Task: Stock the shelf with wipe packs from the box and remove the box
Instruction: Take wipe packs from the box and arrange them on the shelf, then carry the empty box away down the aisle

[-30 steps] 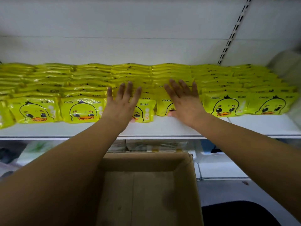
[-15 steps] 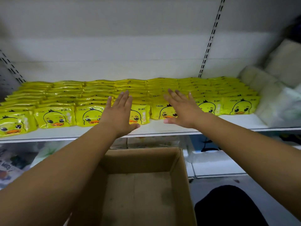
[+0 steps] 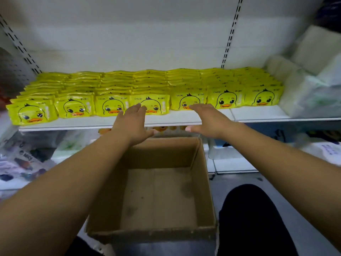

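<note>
The left hand (image 3: 132,124) and right hand (image 3: 207,121) are held apart, flat, gripping nothing; the cardboard box (image 3: 202,182) is centred below both, lengthwise toward the body.

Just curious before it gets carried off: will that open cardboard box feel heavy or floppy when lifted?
Probably light: the cardboard box looks empty, its bare floor showing. Its walls stand straight, so it likely keeps its shape, though the open top may flex if squeezed. Flat-bottomed, it should slide rather than tip.
</note>
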`<action>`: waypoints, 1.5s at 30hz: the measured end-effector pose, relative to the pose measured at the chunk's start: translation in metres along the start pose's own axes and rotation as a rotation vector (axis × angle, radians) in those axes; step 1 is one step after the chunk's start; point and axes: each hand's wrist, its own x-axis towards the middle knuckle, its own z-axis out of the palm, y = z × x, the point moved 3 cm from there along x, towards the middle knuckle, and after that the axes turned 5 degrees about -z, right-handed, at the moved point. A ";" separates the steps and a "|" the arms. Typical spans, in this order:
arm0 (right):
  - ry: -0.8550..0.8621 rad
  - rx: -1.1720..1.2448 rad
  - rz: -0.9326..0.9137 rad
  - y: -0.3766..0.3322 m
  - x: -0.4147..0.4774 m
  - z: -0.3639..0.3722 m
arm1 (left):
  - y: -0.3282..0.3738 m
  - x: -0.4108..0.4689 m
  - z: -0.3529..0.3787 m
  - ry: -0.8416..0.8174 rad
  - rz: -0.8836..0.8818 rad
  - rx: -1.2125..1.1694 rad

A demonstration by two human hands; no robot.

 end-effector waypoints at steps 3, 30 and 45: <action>-0.031 0.107 0.082 0.001 -0.002 0.047 | -0.007 -0.007 0.036 -0.057 -0.085 -0.129; -0.238 0.339 0.852 -0.020 -0.110 0.127 | -0.133 -0.175 0.102 -0.545 -1.172 -0.523; -0.243 0.212 0.135 -0.163 -0.052 -0.013 | -0.093 -0.365 -0.097 0.270 -1.820 -0.552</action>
